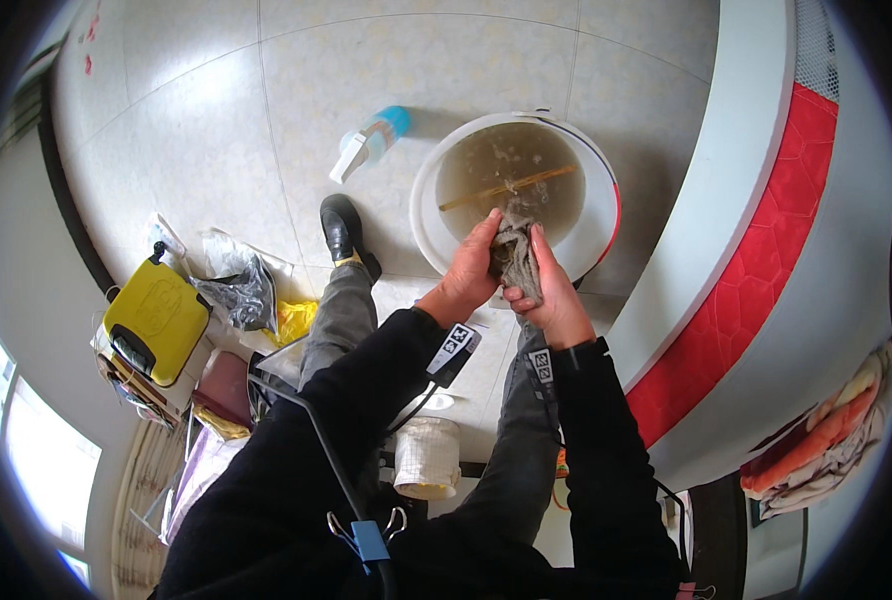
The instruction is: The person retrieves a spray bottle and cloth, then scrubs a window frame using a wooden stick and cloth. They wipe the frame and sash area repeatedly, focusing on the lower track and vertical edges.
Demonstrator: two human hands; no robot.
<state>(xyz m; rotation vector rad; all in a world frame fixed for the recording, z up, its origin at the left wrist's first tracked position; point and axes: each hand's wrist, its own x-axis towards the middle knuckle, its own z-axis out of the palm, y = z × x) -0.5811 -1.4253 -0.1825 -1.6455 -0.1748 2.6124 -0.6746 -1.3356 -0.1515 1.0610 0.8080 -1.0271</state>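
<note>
A wrung, greyish-brown cloth is bunched between my two hands over the near rim of a white bucket. My left hand grips it from the left side, thumb pointing up along it. From the right, my right hand has its fingers wrapped round the lower part of the cloth. Murky brown water stands in the bucket, with bits floating on it. A thin yellowish stick lies slantwise across the water. The cloth's upper end hangs over the water; whether it touches is hard to tell.
A spray bottle with blue liquid lies on the tiled floor left of the bucket. Plastic bags and a yellow-green case are at the left. A white-and-red curved panel rises at the right. A small white bin stands between my legs.
</note>
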